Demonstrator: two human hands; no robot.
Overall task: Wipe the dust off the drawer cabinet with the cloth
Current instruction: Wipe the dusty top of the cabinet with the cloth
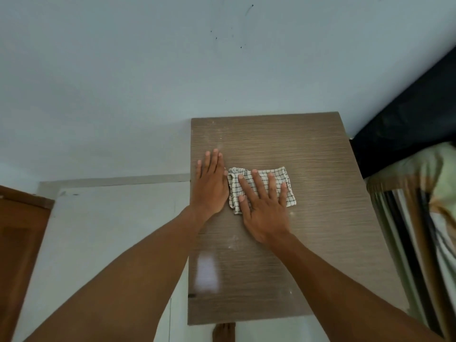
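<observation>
Top of the drawer cabinet point(308, 149), seen from above: grey-brown wood grain with pale dust specks point(233, 239) at its near and far-left parts. The left hand point(211, 183) lies flat on the bare top, fingers pressed together, probably as a brace. The right hand point(264, 208) presses spread fingers point(257, 183) on the cloth point(283, 176), apparently to load it evenly. The cloth is folded, white with dark checks, bunched at its left edge, and lies left of centre.

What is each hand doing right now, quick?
Left hand: open, flat on the cabinet top, beside the cloth.
Right hand: open, straight fingers pressing down on the cloth.
</observation>
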